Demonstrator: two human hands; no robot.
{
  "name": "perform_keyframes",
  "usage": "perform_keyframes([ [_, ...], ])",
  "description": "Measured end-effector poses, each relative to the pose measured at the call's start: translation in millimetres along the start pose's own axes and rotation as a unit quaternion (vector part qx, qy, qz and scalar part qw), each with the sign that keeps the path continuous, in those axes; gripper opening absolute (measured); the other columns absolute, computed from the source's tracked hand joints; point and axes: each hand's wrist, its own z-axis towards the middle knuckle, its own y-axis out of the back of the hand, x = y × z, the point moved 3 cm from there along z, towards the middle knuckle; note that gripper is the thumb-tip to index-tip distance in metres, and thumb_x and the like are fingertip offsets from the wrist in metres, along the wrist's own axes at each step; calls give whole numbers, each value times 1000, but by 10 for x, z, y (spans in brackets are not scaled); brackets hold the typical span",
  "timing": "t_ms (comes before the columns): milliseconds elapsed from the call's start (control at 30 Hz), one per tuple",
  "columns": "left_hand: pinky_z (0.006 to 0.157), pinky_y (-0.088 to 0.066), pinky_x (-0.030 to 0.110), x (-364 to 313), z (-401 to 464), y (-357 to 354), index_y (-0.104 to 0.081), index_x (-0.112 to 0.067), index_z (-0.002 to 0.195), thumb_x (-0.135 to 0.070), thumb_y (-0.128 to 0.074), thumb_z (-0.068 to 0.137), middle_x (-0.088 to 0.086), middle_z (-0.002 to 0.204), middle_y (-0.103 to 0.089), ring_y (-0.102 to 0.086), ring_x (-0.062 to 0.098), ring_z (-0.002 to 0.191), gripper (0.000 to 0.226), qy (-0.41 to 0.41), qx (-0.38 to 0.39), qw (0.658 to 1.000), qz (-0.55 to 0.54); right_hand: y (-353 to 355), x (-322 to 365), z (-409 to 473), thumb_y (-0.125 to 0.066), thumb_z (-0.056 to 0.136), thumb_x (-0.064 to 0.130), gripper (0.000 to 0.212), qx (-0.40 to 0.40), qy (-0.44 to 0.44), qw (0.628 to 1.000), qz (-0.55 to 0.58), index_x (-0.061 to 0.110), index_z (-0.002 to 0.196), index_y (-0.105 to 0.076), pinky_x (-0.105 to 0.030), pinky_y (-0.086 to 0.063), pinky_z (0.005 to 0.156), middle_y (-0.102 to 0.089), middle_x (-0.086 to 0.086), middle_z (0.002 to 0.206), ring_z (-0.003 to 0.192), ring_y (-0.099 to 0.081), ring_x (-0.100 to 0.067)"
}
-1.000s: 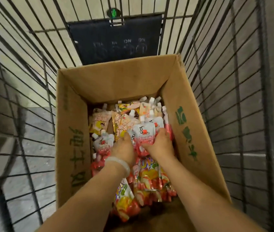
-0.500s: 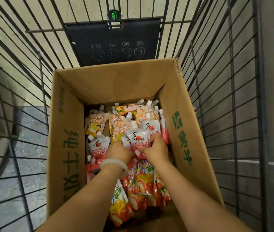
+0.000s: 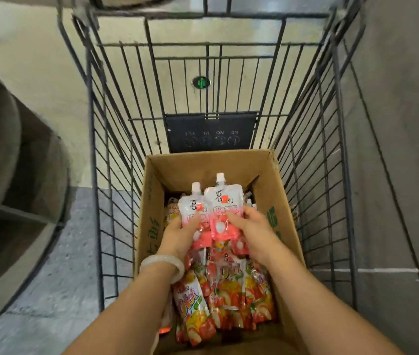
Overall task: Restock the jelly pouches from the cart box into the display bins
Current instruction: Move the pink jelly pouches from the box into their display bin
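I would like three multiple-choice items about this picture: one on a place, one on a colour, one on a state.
1. Where does the cardboard box stand?
A. in the wire cart
B. on a shelf
C. on a chair

2. What colour are the caps of the raised pouches?
A. black
B. white
C. blue

3. What is the left hand doing?
A. hanging idle
B. pushing the cart
C. holding pouches

Key: 1 A, wire walls surround the box; 2 B, both spouts on top are white; 3 C, its fingers curl around the pouches, as do those of the right hand.

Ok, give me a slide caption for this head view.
Both hands, left and right, grip white-and-pink spouted jelly pouches above the brown cardboard box in the black wire cart.
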Motion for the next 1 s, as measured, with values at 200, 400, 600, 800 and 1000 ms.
perform_keyframes([
  [200,75,-58,36,-746,-585,173,-61,-15,108,-26,-59,91,8,97,-74,-72,21,83,20,-68,38,994,-79,-308,758,-425,-57,91,8,14,37,32,998,44,8,105,-59,-41,-53,87,-70,-11,97,88,-66,-25],
  [400,83,-56,45,-1235,-1168,515,-60,-7,111,3,-63,82,16,105,-70,-69,27,85,31,-137,59,977,-149,-749,1294,-872,-58,90,8,12,91,107,989,49,9,102,-61,-41,-53,90,-70,-11,99,93,-65,-26],
  [600,66,-57,31,-1401,-1830,1296,-60,-10,107,3,-65,80,8,92,-73,-70,19,75,30,-220,19,956,-192,-1565,1539,-1419,-57,89,10,17,183,157,971,6,9,105,-63,-33,-55,77,-73,-7,93,82,-68,-18],
  [800,80,-58,39,-1167,-2884,2563,-62,-9,103,5,-63,81,12,96,-72,-70,24,83,26,-297,-42,923,-242,-2873,1284,-2300,-59,87,12,11,297,185,936,-38,16,96,-65,-37,-52,83,-75,-2,84,80,-68,-19],
  [1000,75,-59,36,-532,-4176,4125,-60,-13,106,2,-65,81,8,101,-73,-70,22,88,30,-342,-134,890,-271,-4385,548,-3525,-56,90,7,10,411,172,894,-41,10,97,-62,-26,-58,65,-74,2,75,65,-69,-9],
])
